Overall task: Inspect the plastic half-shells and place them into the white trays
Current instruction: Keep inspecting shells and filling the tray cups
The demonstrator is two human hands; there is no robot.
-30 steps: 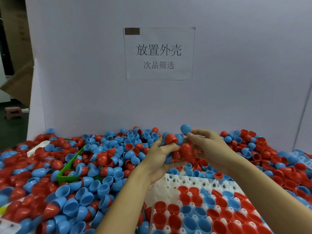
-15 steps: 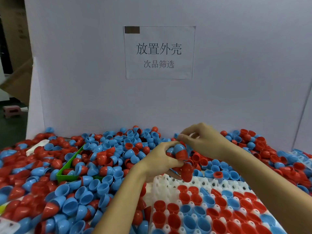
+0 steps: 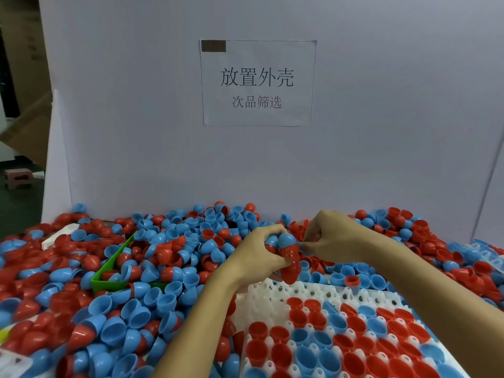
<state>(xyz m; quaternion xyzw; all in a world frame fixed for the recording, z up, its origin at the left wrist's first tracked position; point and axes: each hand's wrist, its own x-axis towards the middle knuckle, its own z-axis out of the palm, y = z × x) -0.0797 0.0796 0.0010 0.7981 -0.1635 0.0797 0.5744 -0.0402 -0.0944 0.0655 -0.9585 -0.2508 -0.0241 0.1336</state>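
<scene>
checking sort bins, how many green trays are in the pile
1. The green tray sits left of the left hand, half buried in red and blue half-shells, only its rim and near corner showing. More could be hidden under the pile.
</scene>
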